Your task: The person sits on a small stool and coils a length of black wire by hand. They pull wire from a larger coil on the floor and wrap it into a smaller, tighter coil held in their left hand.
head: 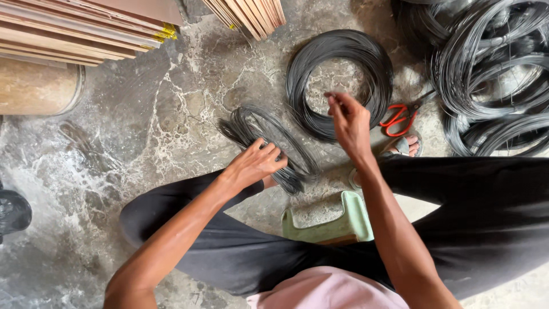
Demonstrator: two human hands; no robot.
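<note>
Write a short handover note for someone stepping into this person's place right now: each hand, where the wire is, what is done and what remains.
Left hand: closed on the small wire bundle held above the floor.
Right hand: raised, fingers pinched, apparently on a thin strand, too fine to confirm.
Large wire coil lies on the floor beyond; red scissors beside it; more coils at right.
Done: a small bundle is formed.
Left: the large coil is unworked.

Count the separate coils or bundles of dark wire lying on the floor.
3 at least: a small bundle under the left hand, a round coil beyond the right hand, and a big heap at the upper right, which may be several coils tangled together.
</note>
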